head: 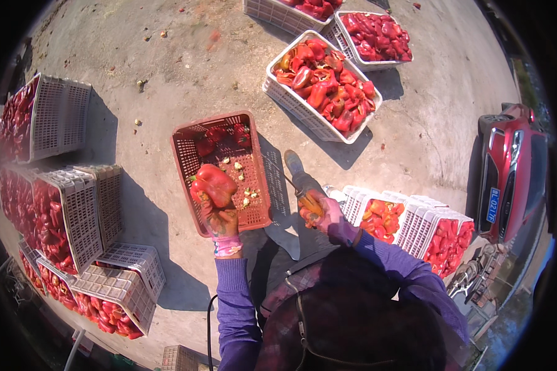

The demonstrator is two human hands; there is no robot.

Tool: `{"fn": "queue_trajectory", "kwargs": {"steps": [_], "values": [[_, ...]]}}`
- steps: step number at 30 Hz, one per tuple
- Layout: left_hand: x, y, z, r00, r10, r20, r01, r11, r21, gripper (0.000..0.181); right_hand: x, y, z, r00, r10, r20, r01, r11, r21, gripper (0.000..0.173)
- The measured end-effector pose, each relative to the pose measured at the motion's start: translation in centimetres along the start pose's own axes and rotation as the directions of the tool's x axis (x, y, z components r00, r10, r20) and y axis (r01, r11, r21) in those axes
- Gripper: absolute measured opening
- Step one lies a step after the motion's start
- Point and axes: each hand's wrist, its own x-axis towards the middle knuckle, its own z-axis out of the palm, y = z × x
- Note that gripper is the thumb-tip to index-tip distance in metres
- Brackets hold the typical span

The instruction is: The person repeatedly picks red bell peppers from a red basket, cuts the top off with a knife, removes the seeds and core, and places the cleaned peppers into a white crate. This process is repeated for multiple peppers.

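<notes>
My left hand (220,221), in a stained pink glove, holds a large red bell pepper (215,184) over a reddish-brown plastic crate (264,195). The pepper's green stem points left. In the crate lie several red peppers (217,134) at the far end and several pale, seedy pepper cores (237,165). To the right of the crate, my right hand (316,211), also gloved, is closed on the orange handle of a tool (310,204). A thin dark shaft sticks out of it towards the crate; its tip cannot be made out.
A white crate (322,132) heaped with opened red peppers stands ahead on the right, a second white crate (376,65) behind it. Stacked pepper-filled crates (81,213) stand at the left, more crates (411,232) at the right. A red car (506,176) is parked far right.
</notes>
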Motion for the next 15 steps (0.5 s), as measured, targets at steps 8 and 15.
{"fn": "queue_trajectory", "kwargs": {"steps": [8,15], "values": [[-4.4,-3.3,7.9,0.943,-0.146,0.299,-0.162,0.582,0.797,0.051,4.3,-9.1,2.2,0.896,-0.422,0.134,0.380,0.888,0.259,0.058],[-5.8,-1.2,12.1,0.943,-0.164,0.289,-0.244,0.249,0.937,0.053,1.8,-11.9,1.4,0.900,-0.340,0.272,0.326,0.940,0.097,0.057]]}}
